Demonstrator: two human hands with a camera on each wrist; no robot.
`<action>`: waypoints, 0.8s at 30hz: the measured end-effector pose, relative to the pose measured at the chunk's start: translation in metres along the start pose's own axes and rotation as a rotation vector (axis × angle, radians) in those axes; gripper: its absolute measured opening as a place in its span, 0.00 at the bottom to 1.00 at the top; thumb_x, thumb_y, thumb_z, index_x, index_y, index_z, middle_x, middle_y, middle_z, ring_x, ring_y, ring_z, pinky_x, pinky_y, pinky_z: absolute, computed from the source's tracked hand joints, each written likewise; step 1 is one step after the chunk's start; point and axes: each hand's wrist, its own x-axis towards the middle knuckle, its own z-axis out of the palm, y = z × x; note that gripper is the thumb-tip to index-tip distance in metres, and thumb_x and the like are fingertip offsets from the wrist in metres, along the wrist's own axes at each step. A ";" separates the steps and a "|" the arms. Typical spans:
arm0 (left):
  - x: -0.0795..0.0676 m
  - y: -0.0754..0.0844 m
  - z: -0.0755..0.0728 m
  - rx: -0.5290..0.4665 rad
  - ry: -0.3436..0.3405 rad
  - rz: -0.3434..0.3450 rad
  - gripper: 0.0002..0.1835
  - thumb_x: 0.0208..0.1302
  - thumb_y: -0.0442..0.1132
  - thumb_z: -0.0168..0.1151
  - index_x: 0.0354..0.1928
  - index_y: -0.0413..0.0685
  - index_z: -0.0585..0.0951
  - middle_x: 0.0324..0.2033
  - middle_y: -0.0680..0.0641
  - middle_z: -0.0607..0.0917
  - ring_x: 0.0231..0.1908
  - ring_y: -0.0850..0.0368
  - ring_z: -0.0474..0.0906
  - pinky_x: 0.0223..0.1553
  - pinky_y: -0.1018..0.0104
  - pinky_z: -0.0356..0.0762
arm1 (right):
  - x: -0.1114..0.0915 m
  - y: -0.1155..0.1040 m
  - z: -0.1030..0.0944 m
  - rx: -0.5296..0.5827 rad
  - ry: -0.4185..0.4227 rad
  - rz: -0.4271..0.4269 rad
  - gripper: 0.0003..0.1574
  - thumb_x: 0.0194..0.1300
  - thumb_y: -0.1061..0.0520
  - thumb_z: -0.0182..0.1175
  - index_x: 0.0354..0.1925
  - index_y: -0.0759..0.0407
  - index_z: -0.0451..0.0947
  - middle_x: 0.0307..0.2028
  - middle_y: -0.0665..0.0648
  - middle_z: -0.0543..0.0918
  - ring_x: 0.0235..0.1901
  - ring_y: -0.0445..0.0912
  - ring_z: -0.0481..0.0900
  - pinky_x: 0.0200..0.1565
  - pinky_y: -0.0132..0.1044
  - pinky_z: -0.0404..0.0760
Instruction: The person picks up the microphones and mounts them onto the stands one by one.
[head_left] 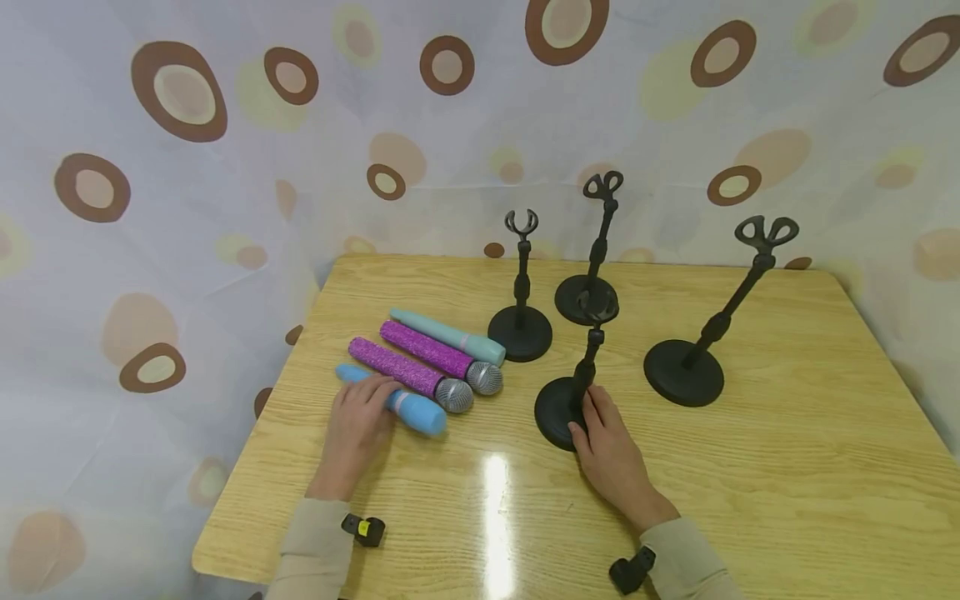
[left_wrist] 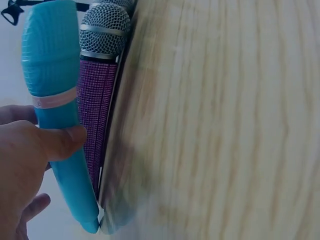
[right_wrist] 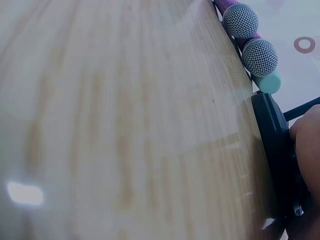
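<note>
My left hand (head_left: pixel 362 417) grips a blue microphone (head_left: pixel 420 412), thumb and fingers on either side of its handle. In the left wrist view the blue microphone (left_wrist: pixel 60 135) is tilted, its head off the table and its tail close to the surface. Beside it lie two purple glittery microphones with silver mesh heads (head_left: pixel 454 395) and a mint-green microphone (head_left: pixel 450 336). My right hand (head_left: pixel 611 454) holds the nearest black microphone stand (head_left: pixel 558 412) low down, thumb at its round base; some fingers are hidden behind the pole. The right wrist view shows that base (right_wrist: pixel 272 145) at the hand.
Three more black stands are upright on the wooden table (head_left: pixel 787 467): a short one (head_left: pixel 521 333) next to the mint-green microphone, one at the back (head_left: pixel 573 292) and one on the right (head_left: pixel 684 375). A patterned cloth (head_left: pixel 465 125) hangs behind the table.
</note>
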 end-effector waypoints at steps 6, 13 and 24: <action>0.001 0.001 -0.009 -0.050 0.058 0.051 0.22 0.52 0.26 0.72 0.51 0.40 0.81 0.52 0.40 0.84 0.54 0.42 0.79 0.59 0.44 0.74 | 0.000 0.000 0.000 0.001 -0.012 0.006 0.37 0.74 0.57 0.54 0.70 0.78 0.56 0.72 0.73 0.58 0.72 0.66 0.58 0.67 0.60 0.67; 0.009 0.005 -0.019 -0.097 0.124 0.090 0.22 0.53 0.22 0.69 0.52 0.37 0.81 0.52 0.40 0.83 0.56 0.43 0.78 0.63 0.51 0.74 | 0.000 0.001 0.000 0.012 -0.017 0.012 0.37 0.74 0.57 0.54 0.70 0.77 0.56 0.72 0.73 0.58 0.72 0.66 0.58 0.67 0.60 0.66; 0.027 0.018 -0.025 -0.148 0.165 0.099 0.24 0.54 0.23 0.70 0.55 0.40 0.81 0.54 0.41 0.82 0.58 0.44 0.77 0.65 0.54 0.73 | 0.000 0.002 0.001 0.018 -0.033 0.025 0.37 0.75 0.56 0.53 0.71 0.77 0.55 0.73 0.72 0.57 0.73 0.66 0.56 0.68 0.60 0.65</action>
